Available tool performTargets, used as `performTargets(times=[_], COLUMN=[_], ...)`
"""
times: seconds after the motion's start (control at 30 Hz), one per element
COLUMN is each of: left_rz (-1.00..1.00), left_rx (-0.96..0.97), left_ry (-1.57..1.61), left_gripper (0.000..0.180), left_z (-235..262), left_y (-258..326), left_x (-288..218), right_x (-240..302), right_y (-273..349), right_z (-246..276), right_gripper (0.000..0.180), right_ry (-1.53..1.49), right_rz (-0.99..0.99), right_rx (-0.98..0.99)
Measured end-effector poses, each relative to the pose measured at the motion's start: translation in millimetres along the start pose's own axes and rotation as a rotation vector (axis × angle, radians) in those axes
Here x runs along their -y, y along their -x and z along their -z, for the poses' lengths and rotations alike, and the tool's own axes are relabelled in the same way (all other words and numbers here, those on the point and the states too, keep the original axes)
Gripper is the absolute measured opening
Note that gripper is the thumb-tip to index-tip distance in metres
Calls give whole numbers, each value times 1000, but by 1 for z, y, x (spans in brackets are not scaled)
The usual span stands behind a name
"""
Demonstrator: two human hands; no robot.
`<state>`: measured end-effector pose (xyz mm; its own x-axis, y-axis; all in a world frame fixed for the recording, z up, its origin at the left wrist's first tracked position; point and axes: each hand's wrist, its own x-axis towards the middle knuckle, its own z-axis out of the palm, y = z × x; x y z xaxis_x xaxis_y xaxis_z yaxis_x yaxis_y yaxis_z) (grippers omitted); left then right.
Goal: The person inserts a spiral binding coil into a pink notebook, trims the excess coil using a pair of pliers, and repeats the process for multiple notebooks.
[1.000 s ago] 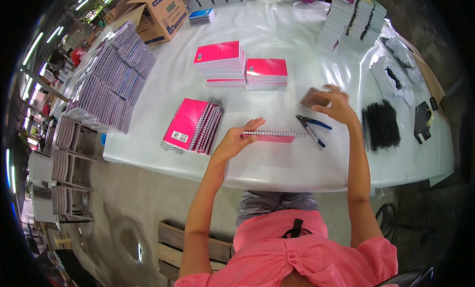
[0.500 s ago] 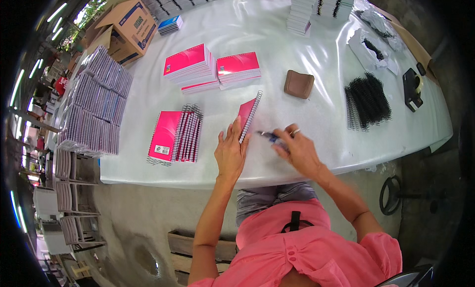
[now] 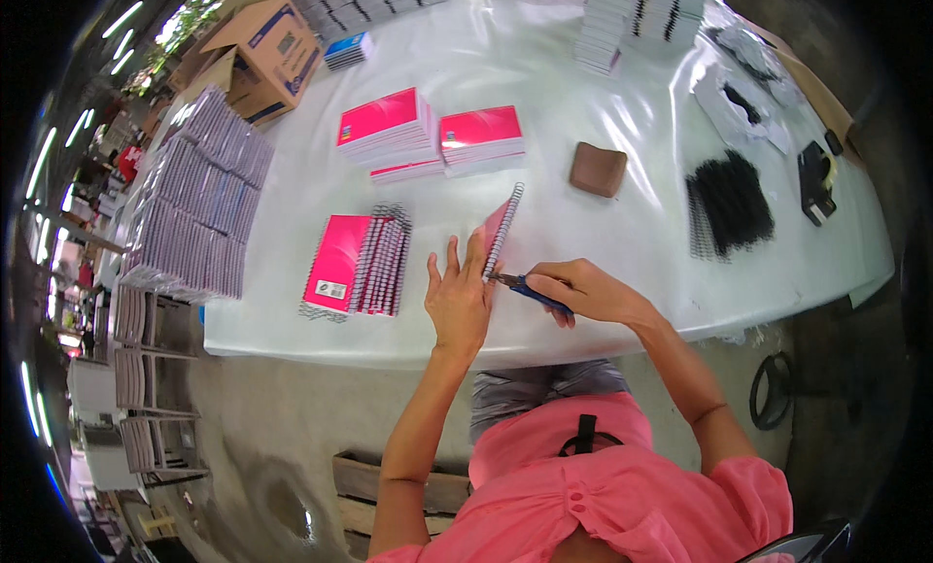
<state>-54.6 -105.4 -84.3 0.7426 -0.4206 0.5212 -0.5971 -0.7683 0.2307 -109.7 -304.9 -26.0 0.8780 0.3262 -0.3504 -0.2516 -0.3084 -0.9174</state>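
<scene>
A pink-covered spiral notebook [image 3: 497, 225] stands tilted on the table, its black coil along the right side and sticking out past the top. My left hand [image 3: 459, 306] holds it from the left, some fingers spread over the cover. In my right hand [image 3: 591, 291] are blue-handled pliers [image 3: 525, 287], their tips at the lower end of the coil, next to my left fingers. Whether the jaws grip the wire is too small to tell. Left of this lies a group of pink spiral notebooks [image 3: 340, 257], overlapping with their coils showing.
Stacks of pink booklets [image 3: 389, 121] stand farther back, beside a brown block [image 3: 597, 170]. Loose black coils [image 3: 729, 204] and a tape dispenser [image 3: 816, 184] lie at the right. Piled notebooks [image 3: 194, 204] and a cardboard box [image 3: 267, 58] occupy the left; more piles [image 3: 651, 14] stand at the back.
My right hand has brought the pliers left to the bottom of the notebook's coil. The whole view has shifted slightly to the right.
</scene>
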Motion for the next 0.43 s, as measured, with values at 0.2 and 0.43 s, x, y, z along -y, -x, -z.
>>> performTargets(times=[0.2, 0.43], left_rz=[-79, 19], left_rx=[-158, -84], left_ry=[-211, 784], left_gripper=[57, 66], left_z=[80, 137], left_y=[-25, -25], left_x=[43, 151], right_x=[-11, -13], right_y=[-5, -58], right_z=[36, 12], right_gripper=[26, 60], right_ry=[562, 269], right_rz=[255, 595], right_rx=[-449, -528])
